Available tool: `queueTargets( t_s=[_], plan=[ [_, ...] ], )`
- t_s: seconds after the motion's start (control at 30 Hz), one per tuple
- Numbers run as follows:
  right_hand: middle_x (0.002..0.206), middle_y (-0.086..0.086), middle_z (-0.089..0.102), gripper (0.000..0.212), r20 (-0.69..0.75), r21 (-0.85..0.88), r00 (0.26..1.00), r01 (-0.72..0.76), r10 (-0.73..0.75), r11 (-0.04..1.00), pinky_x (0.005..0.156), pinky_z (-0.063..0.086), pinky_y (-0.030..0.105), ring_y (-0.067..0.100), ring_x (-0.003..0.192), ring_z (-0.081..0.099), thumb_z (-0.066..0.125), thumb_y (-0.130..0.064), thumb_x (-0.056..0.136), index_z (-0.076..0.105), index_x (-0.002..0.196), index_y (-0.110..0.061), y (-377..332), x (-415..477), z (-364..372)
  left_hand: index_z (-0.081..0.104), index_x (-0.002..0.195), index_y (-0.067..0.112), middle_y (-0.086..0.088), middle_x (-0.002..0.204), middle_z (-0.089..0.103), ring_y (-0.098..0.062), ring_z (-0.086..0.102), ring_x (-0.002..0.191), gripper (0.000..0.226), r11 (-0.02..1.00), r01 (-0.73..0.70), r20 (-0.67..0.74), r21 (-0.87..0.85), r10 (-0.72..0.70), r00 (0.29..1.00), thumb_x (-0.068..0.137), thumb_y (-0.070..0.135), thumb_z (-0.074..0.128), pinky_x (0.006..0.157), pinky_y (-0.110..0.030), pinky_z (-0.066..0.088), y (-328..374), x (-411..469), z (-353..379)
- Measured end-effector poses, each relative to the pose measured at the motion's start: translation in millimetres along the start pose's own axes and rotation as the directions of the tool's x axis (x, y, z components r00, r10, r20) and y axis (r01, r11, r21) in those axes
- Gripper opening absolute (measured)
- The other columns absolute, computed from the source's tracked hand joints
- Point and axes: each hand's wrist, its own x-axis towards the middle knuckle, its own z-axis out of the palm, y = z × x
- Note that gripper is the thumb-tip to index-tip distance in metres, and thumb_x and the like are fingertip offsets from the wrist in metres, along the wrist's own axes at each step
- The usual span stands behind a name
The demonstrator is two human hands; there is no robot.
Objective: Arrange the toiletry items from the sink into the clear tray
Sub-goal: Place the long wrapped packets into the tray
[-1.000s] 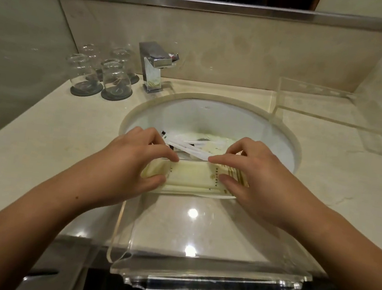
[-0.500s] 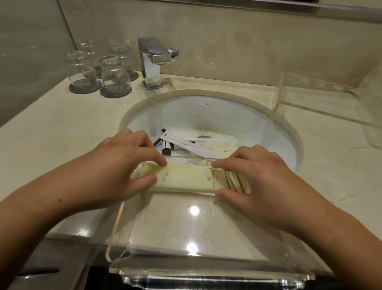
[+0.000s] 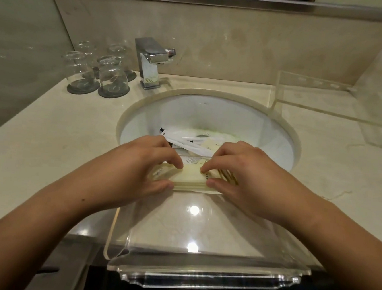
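Observation:
A clear acrylic tray [image 3: 197, 268] sits on the counter's front edge, just before the sink [image 3: 267, 130]. At the tray's far end lies a stack of cream toiletry packets [image 3: 191, 177]. My left hand [image 3: 137, 170] pinches the stack's left end between thumb and fingers. My right hand [image 3: 240, 174] pinches its right end the same way. More wrapped items [image 3: 190, 143], white sachets and a black-tipped one, lie in the sink bowl behind my hands.
A chrome faucet [image 3: 151, 62] stands behind the sink. Several upturned glasses [image 3: 112, 78] on dark coasters stand at the back left. A second clear acrylic stand [image 3: 327, 108] occupies the right counter. A mirror runs along the wall above.
Both hands have closed in toward each other along the packet stack, covering more of it. The stack stays at the tray's far end.

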Motion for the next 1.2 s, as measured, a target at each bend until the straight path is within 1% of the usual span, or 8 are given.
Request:
queueTargets(
  t_s=[0.3, 0.43, 0.67, 0.8, 0.9, 0.97, 1.03, 1.2],
  plan=[
    [0.113, -0.017, 0.057, 0.034, 0.016, 0.007, 1.000, 0.013, -0.013, 1.000, 0.089, 0.043, 0.027, 0.007, 0.106, 0.048, 0.073, -0.045, 0.086, 0.068, 0.119, -0.038, -1, 1, 1, 0.059, 0.114, 0.049, 0.024, 0.109, 0.050, -0.002, 0.051, 0.099, 0.036, 1.000, 0.018, 0.017, 0.021, -0.019, 1.000, 0.079, 0.056, 0.066, 0.084, -0.031, 0.051, 0, -3, 4],
    [0.114, -0.017, 0.056, 0.033, 0.018, -0.007, 1.000, 0.009, -0.009, 1.000, 0.079, 0.032, 0.016, 0.005, 0.107, 0.046, 0.073, -0.043, 0.087, 0.068, 0.119, -0.038, -1, 1, 4, 0.059, 0.114, 0.049, 0.023, 0.110, 0.050, -0.003, 0.049, 0.099, 0.037, 0.999, 0.028, 0.017, 0.035, -0.029, 0.999, 0.078, 0.053, 0.069, 0.083, -0.030, 0.051, 0, -3, 5],
    [0.115, -0.016, 0.058, 0.035, 0.007, -0.015, 0.999, 0.036, -0.036, 0.999, 0.085, 0.036, 0.022, 0.007, 0.109, 0.048, 0.070, -0.047, 0.087, 0.067, 0.121, -0.036, 1, 1, 5, 0.061, 0.115, 0.044, 0.021, 0.110, 0.051, -0.004, 0.050, 0.099, 0.038, 0.999, 0.014, 0.015, 0.041, -0.015, 1.000, 0.079, 0.054, 0.067, 0.084, -0.030, 0.050, 1, -2, 4],
    [0.113, -0.015, 0.060, 0.041, -0.006, 0.043, 0.999, 0.054, -0.053, 0.998, 0.092, 0.044, 0.027, 0.007, 0.108, 0.052, 0.059, -0.059, 0.088, 0.069, 0.120, -0.036, 1, 5, -1, 0.061, 0.115, 0.045, 0.023, 0.108, 0.052, 0.000, 0.052, 0.100, 0.037, 1.000, 0.009, 0.003, 0.004, -0.009, 1.000, 0.082, 0.060, 0.064, 0.082, -0.018, 0.044, -1, -2, 2],
    [0.110, -0.016, 0.063, 0.035, -0.074, 0.099, 0.997, 0.037, -0.030, 0.994, 0.090, 0.043, 0.019, 0.003, 0.104, 0.056, 0.058, -0.055, 0.091, 0.071, 0.117, -0.035, 7, 11, -12, 0.062, 0.112, 0.045, 0.022, 0.107, 0.056, 0.000, 0.057, 0.100, 0.033, 0.997, 0.046, -0.047, -0.058, -0.048, 0.998, 0.085, 0.063, 0.058, 0.078, -0.016, 0.043, -5, 4, -6],
    [0.106, -0.018, 0.065, 0.029, -0.121, 0.120, 0.993, 0.012, 0.003, 0.993, 0.082, 0.040, 0.007, 0.000, 0.097, 0.058, 0.061, -0.051, 0.092, 0.073, 0.113, -0.035, 16, 18, -20, 0.065, 0.111, 0.043, 0.019, 0.106, 0.060, 0.000, 0.058, 0.099, 0.032, 0.994, 0.064, -0.082, -0.090, -0.071, 0.994, 0.087, 0.061, 0.055, 0.076, -0.014, 0.043, -11, 12, -14],
    [0.104, -0.021, 0.066, 0.026, -0.140, 0.164, 0.989, -0.025, 0.049, 0.986, 0.073, 0.039, 0.003, -0.002, 0.094, 0.060, 0.063, -0.048, 0.092, 0.073, 0.112, -0.036, 26, 26, -28, 0.066, 0.110, 0.042, 0.020, 0.104, 0.061, 0.003, 0.058, 0.098, 0.029, 0.989, 0.090, -0.102, -0.121, -0.103, 0.989, 0.089, 0.058, 0.055, 0.073, -0.014, 0.043, -20, 23, -22],
    [0.105, -0.024, 0.068, 0.022, -0.112, 0.208, 0.983, -0.121, 0.147, 0.971, 0.071, 0.041, 0.012, -0.004, 0.097, 0.062, 0.062, -0.045, 0.094, 0.072, 0.112, -0.038, 60, 55, -33, 0.070, 0.106, 0.040, 0.019, 0.098, 0.064, 0.006, 0.059, 0.091, 0.016, 0.971, 0.165, -0.094, -0.172, -0.183, 0.979, 0.093, 0.044, 0.060, 0.073, -0.024, 0.049, -49, 60, -21]
  ],
)
